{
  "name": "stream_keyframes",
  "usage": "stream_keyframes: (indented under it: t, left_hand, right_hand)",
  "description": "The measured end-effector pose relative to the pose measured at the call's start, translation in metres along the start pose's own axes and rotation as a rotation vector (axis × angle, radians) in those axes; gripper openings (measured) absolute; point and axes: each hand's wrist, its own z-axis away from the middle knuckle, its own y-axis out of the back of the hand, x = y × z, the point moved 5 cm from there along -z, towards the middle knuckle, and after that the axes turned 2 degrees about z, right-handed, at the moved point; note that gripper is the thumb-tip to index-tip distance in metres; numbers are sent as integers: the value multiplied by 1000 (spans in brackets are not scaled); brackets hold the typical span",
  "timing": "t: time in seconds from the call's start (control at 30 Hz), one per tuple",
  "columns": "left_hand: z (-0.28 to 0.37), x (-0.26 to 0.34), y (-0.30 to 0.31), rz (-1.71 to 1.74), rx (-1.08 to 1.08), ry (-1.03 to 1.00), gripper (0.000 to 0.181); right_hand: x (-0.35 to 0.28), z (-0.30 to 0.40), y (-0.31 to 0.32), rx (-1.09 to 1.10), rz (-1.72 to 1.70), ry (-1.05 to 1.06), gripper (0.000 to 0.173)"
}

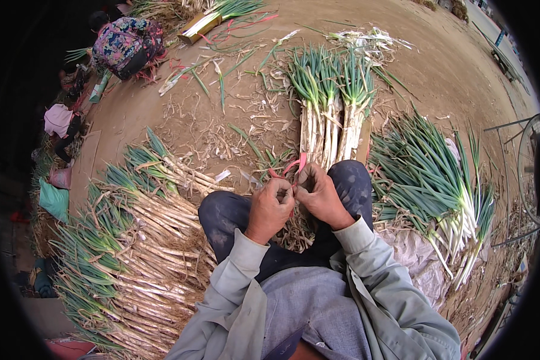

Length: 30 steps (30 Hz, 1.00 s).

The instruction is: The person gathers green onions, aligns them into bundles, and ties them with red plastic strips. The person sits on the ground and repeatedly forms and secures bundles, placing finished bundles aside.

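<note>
Between my knees, my left hand (271, 204) and my right hand (318, 191) meet, each pinching a red plastic strip (302, 161). A loop of it stands up above my fingers. Just beyond lie three groups of long green onions (327, 112), side by side, leaves pointing away from me and pale stalks towards me. A brown board edge (365, 135) shows along their right side. My right knee (351, 177) hides the near end of the stalks. Whether the strip is knotted is hidden by my fingers.
A large heap of untrimmed green onions (162, 252) lies at my left. Peeled ones (459, 216) rest on pale sheeting (409, 256) at my right. Peelings (225, 139) litter the ground ahead. People (123, 45) crouch at the far left; a spoked wheel (528, 168) stands far right.
</note>
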Motion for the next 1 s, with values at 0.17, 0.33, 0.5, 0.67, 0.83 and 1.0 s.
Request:
stream_keyframes:
  t: [0.17, 0.33, 0.5, 0.67, 0.83, 1.0]
  left_hand:
    - [2, 0, -2, -100, 19, -83, 13]
    - [4, 11, -2, -287, 83, -214, 14]
    - [6, -3, -6, -73, 89, -16, 18]
    - [5, -14, -8, -18, 85, 37, 13]
    - [6, -21, -6, 109, 28, 102, 13]
    - [8, -20, -1, 104, -17, 118, 12]
  right_hand:
    - [16, -3, 0, 16, 52, -14, 25]
    - [12, -3, 0, 41, 2, 16, 29]
    - [15, -3, -1, 63, 46, 36, 30]
    - [17, -3, -1, 62, 35, 32, 29]
    - [23, -2, 1, -23, -42, -26, 25]
    - [26, -1, 0, -73, -162, -135, 23]
